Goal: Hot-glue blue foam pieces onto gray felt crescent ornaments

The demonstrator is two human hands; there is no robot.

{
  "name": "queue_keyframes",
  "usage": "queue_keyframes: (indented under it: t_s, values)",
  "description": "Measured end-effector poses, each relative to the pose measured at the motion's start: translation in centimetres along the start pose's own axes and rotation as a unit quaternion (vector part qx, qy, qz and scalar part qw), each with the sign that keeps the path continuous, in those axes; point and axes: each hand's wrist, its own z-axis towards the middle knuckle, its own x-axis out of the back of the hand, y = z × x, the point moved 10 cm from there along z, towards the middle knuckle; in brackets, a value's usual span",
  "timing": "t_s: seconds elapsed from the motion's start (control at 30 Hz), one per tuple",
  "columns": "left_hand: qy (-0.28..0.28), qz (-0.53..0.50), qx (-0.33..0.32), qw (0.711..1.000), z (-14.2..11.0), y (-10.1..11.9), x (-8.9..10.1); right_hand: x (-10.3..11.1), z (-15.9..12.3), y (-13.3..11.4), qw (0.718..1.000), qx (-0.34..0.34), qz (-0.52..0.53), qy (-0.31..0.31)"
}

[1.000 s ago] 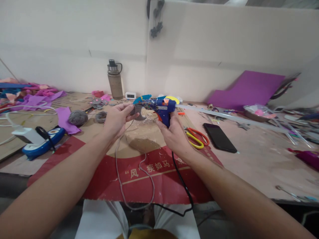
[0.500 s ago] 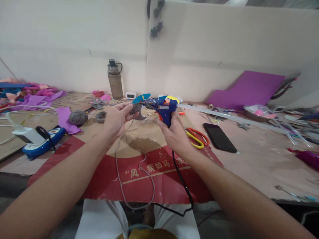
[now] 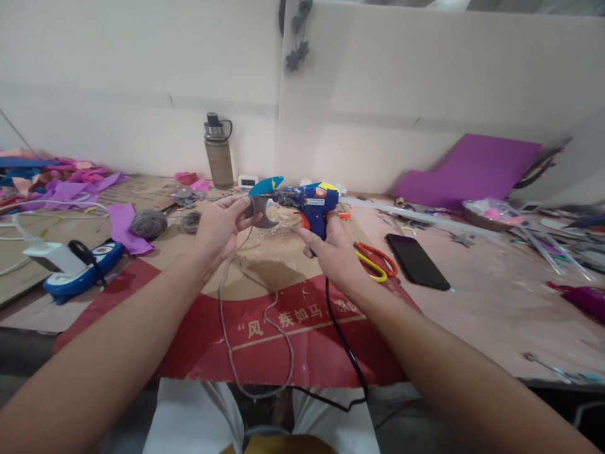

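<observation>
My right hand [image 3: 333,252] grips a blue hot glue gun [image 3: 314,205] with an orange trigger, nozzle pointing left; its black cord [image 3: 347,356] hangs over the table's front edge. My left hand [image 3: 220,226] pinches a small grey felt piece [image 3: 261,212] wrapped in grey yarn, held just left of the nozzle. The grey yarn [image 3: 265,318] trails down from it across the red and brown cardboard [image 3: 198,340]. A blue felt shape [image 3: 266,185] shows just behind the nozzle.
Orange and yellow scissors [image 3: 375,260] and a black phone [image 3: 416,261] lie right of my right hand. A grey yarn ball [image 3: 147,222], a blue device [image 3: 80,272], purple felt scraps [image 3: 70,189], a water bottle [image 3: 218,151] and a purple sheet [image 3: 466,169] surround the work area.
The glue gun's nozzle has drawn slightly right and up, away from the grey piece. My left hand has hardly moved.
</observation>
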Motion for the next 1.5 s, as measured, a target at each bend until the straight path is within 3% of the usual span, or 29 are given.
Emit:
queue_keyframes:
  t_s: [0.13,0.27,0.4,0.5,0.57,0.63,0.7,0.77,0.83,0.9,1.03,1.13,1.27,1.37,1.5]
  values:
    - [-0.002,-0.019,0.003,1.000,0.3,-0.3,0.5,-0.9,-0.2,1.5,0.967,-0.121,0.222,-0.033]
    - [0.013,-0.022,-0.010,1.000,0.6,-0.1,1.0,-0.5,-0.1,2.6,0.927,-0.188,0.323,-0.020]
    - [0.033,0.005,-0.041,0.999,0.5,0.5,1.2,0.2,0.3,6.4,0.935,-0.274,0.225,0.006]
    - [0.030,0.047,-0.076,0.996,0.0,1.3,0.9,0.4,0.8,9.0,0.946,-0.309,0.094,-0.042]
    - [0.023,0.097,-0.105,0.990,-0.4,2.0,0.5,1.5,1.7,9.3,0.960,-0.274,0.017,-0.057]
    - [0.014,0.164,-0.139,0.976,-0.9,2.7,0.1,3.4,2.4,8.5,0.974,-0.221,-0.048,-0.030]
    - [0.011,0.229,-0.179,0.957,-1.5,3.4,-0.3,5.1,2.7,6.3,0.977,-0.150,-0.151,0.014]
    - [0.013,0.268,-0.212,0.940,-2.1,4.0,-0.7,4.9,2.6,3.5,0.973,-0.075,-0.216,0.033]
    - [0.015,0.283,-0.231,0.931,-2.5,4.4,-0.9,2.4,2.3,1.1,0.991,-0.022,-0.132,0.012]
    - [0.011,0.289,-0.235,0.928,-2.8,4.5,-1.2,-1.0,2.0,0.1,0.999,-0.040,0.012,-0.020]
    - [0.018,0.299,-0.237,0.924,-3.0,4.9,-1.1,-6.6,1.8,0.0,0.949,-0.137,0.282,-0.041]
    - [0.004,0.266,-0.186,0.946,-2.2,3.7,-0.9,-8.2,1.8,-0.1,0.931,-0.155,0.326,-0.051]
    - [-0.041,0.123,-0.059,0.990,-0.7,0.4,-0.9,-7.1,2.3,-0.5,0.966,-0.080,0.242,-0.035]
    - [-0.048,0.048,0.005,0.998,-0.4,-1.1,-1.2,-6.1,2.7,-0.3,0.986,-0.042,0.159,-0.009]
    - [-0.059,0.017,0.046,0.997,-0.9,-1.4,-1.7,-5.2,3.2,0.3,0.991,-0.035,0.123,0.027]
